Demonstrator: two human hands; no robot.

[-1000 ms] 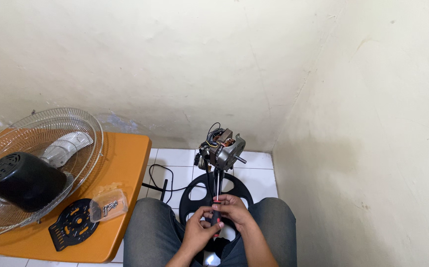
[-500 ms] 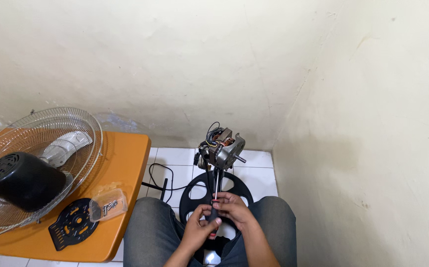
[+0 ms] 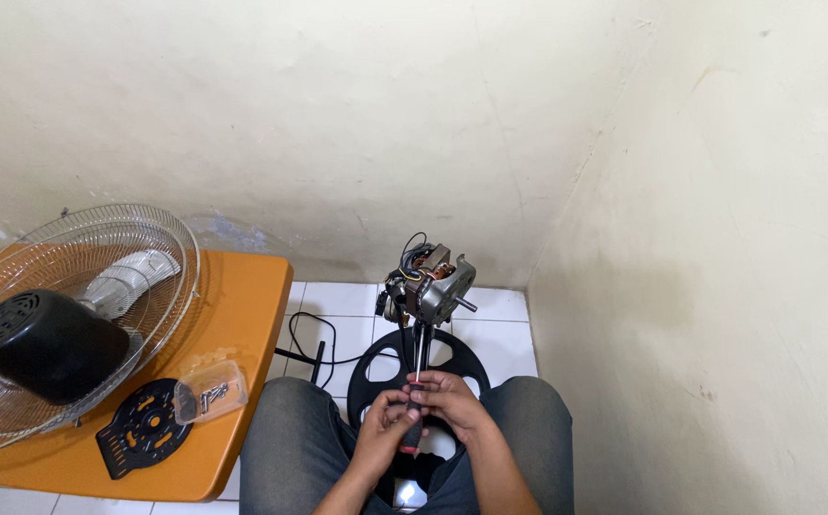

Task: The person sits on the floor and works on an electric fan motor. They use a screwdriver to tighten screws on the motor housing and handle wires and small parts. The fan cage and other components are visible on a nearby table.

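Both hands meet at the screwdriver (image 3: 414,420), just below the bare fan motor (image 3: 431,283); left hand (image 3: 387,434) is curled shut round the red-and-black handle, fingers wrapped tight; right hand (image 3: 457,405) is closed over the handle's upper part from the other side, fingertips touching the left hand's; the shaft runs up from the hands twd the underside of the motor, alongside the thin black stand pole (image 3: 422,345); whether the tip is seated in a screw can't be told. Motor sits atop the pole w/ copper windings and wires showing, its shaft stub pointing right; below the motor, the round black base (image 3: 373,367) lies on the white floor tiles (image 3: 338,303), between the person's knees in grey trousers; a black cable (image 3: 309,334) loops on the tiles left of the motor. Further left of the motor stands an orange table (image 3: 242,315); on it a wire fan guard (image 3: 142,250) w/ a black motor cover (image 3: 47,343) resting in it, a black round plate (image 3: 144,434) w/ orange marks, and a small clear box (image 3: 209,389) of screws touching that plate.
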